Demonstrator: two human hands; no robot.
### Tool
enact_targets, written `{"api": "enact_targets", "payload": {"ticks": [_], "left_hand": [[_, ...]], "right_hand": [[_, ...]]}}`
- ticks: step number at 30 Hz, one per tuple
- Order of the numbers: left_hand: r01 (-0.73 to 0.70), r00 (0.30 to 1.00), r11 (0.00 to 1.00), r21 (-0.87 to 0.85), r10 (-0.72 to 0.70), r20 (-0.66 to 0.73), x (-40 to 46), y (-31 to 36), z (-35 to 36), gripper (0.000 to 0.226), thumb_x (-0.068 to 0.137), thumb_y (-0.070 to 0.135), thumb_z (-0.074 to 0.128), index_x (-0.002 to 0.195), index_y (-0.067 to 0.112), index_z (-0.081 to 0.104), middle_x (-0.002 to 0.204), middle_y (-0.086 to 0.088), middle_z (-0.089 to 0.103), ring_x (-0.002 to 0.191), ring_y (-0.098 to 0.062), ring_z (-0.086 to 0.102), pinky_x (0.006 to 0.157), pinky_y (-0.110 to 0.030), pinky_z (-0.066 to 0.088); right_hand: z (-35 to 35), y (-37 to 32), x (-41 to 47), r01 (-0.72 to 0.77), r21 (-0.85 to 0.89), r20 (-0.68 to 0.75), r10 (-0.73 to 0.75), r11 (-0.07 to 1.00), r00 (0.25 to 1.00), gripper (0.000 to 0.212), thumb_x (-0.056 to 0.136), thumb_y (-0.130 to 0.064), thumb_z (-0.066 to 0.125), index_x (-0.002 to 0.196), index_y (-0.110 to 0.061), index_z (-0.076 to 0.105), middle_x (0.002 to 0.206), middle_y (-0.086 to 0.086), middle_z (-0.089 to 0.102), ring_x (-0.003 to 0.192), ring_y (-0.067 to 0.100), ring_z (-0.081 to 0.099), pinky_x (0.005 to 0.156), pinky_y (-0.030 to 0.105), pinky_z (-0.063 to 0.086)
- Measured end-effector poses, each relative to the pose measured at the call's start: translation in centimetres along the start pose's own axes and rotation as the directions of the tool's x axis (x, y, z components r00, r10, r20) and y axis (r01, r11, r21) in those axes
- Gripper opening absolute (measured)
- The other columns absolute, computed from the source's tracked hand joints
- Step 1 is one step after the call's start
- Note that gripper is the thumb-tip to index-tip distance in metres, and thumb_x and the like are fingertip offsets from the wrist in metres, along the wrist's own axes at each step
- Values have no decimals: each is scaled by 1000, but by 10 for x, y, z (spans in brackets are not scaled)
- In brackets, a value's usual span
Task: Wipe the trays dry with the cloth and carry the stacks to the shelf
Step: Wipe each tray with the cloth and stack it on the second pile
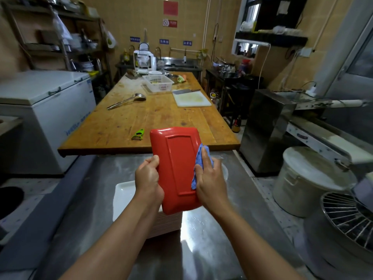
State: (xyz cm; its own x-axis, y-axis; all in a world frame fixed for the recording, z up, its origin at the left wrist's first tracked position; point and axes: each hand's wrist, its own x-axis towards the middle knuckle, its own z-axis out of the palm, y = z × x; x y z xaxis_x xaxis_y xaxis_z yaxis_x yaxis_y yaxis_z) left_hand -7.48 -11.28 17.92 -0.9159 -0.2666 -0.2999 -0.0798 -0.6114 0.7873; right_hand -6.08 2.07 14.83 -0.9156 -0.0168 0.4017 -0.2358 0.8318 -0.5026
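A red rectangular tray (176,158) is held up in front of me with its underside facing me, above the steel counter (212,239). My left hand (148,179) grips its left edge, thumb on the underside. My right hand (210,182) presses a blue cloth (199,158) against the tray's right edge, the fingers wrapped round the cloth. Below the tray stands a stack of white trays (125,195), partly hidden by my hands and the red tray.
A long wooden table (153,118) lies ahead with a green peeler (138,134), ladle (126,100), white basket (157,82) and cutting board (191,99). A white chest freezer (44,106) stands left, a shelf rack (60,37) behind it. A lidded white bucket (308,178) and wire rack (347,215) sit right.
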Motion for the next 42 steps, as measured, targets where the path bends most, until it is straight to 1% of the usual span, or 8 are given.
{"api": "enact_targets", "payload": {"ticks": [2,6,9,12,17,20,37,42], "left_hand": [[4,1000,999,-34,-5,-27,2,1,7,20,95,14,52,75,15,51,71,-6,59,64,-18,57,71,-35,50],[52,999,992,-115,-54,-9,-4,-6,20,16,96,15,51,80,14,53,85,-8,62,81,-23,62,85,-48,49],[167,979,969,-181,-141,147,-12,-12,22,15,97,22,48,94,10,57,90,-9,65,92,-26,63,87,-50,49],[181,942,978,-107,-141,305,-9,2,12,25,93,37,47,88,17,60,68,-3,61,60,-17,64,62,-33,53],[207,847,954,214,-285,449,12,33,-13,67,77,75,39,92,21,74,90,-7,70,85,-27,66,84,-44,49],[247,843,926,286,-350,407,13,35,-15,51,74,63,51,84,20,75,84,-4,72,76,-22,70,76,-40,49],[249,946,965,-79,-225,234,20,3,-18,28,93,36,53,88,14,68,69,0,72,60,-12,69,51,-26,57],[246,949,961,-127,-212,232,14,-4,-21,31,94,38,50,97,12,65,76,-4,73,65,-15,71,54,-28,57]], "right_hand": [[3,9,-12,-26,-23,-3,26,999,1000,29,97,-11,37,120,-6,54,155,11,19,115,33,37,94,42,40],[-10,21,-18,-257,407,-79,314,877,946,45,96,-29,44,140,-34,39,109,1,43,97,10,52,79,9,39],[-25,33,-10,-266,498,-29,323,825,946,43,94,-30,51,136,-32,46,117,1,52,107,10,53,90,22,44],[-47,46,0,-204,549,28,226,811,974,45,91,-25,58,135,-23,50,125,-2,58,113,9,56,97,34,48],[-84,61,26,-116,534,166,31,838,986,45,86,-16,66,130,-15,56,119,-9,60,98,-9,57,83,10,49],[-89,60,37,-112,491,224,-2,864,975,45,87,-20,66,130,-18,56,124,-8,56,104,-1,56,88,16,48],[-60,43,-16,109,80,53,-113,991,992,46,99,-29,30,144,-20,34,152,-5,24,142,9,15,113,15,5],[-44,33,-40,171,24,-51,-169,985,984,46,94,-24,38,140,-23,33,148,0,31,139,12,21,117,30,16]]}}
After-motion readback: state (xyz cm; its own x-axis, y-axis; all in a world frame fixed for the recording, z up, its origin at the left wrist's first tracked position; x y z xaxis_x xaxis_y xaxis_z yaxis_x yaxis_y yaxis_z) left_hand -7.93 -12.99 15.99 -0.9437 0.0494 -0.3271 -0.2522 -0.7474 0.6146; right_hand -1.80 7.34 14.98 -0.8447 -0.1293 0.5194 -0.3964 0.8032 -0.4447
